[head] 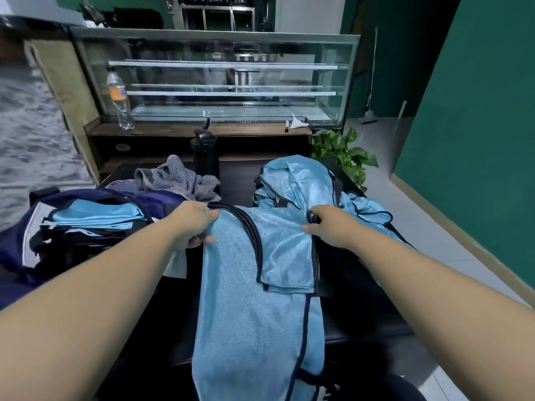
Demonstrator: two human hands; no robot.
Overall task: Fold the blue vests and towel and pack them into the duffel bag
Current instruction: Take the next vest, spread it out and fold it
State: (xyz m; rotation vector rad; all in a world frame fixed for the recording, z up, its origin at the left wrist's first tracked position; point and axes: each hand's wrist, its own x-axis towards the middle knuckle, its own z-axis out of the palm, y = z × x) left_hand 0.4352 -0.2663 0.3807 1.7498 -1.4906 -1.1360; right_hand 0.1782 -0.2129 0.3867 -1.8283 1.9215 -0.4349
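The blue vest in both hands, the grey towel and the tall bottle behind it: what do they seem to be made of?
Blue vest: probably thin synthetic mesh; it has a slight sheen, a fine weave and dark edge trim.
Grey towel: likely soft woven cotton, matte, with ribbed stripes and loose crumples.
Tall bottle: matte black, hard plastic or coated metal; the picture leaves that open.

Light-blue vest (254,314), black trim; grey striped towel (176,178); navy duffel bag (17,241).
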